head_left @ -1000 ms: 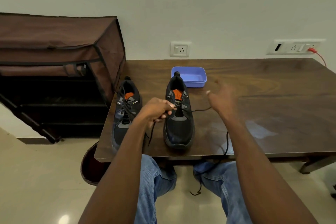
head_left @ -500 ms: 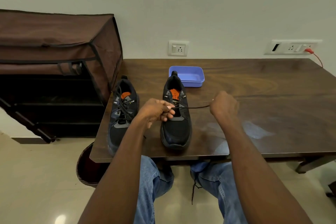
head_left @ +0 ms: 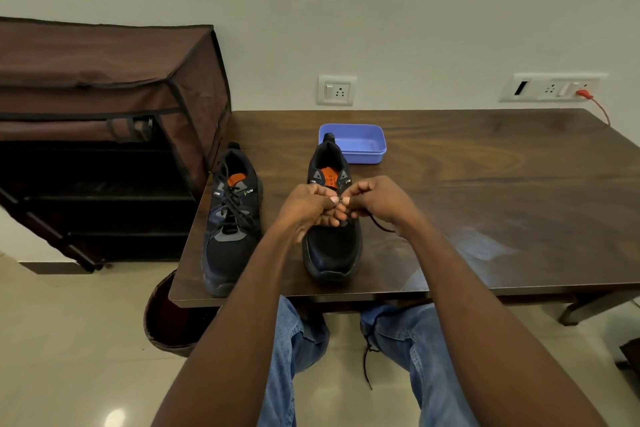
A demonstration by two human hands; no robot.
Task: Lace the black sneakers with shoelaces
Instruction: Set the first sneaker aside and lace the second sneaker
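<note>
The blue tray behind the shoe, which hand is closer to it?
Right. The right hand is just in front of the blue tray, a bit to its right side. The left hand sits farther left, in front of the shoe.

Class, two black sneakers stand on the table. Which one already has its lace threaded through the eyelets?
The left sneaker, nearest the brown shoe rack: a black lace criss-crosses its tongue. The other sneaker, in front of the blue tray, shows none criss-crossed.
</note>
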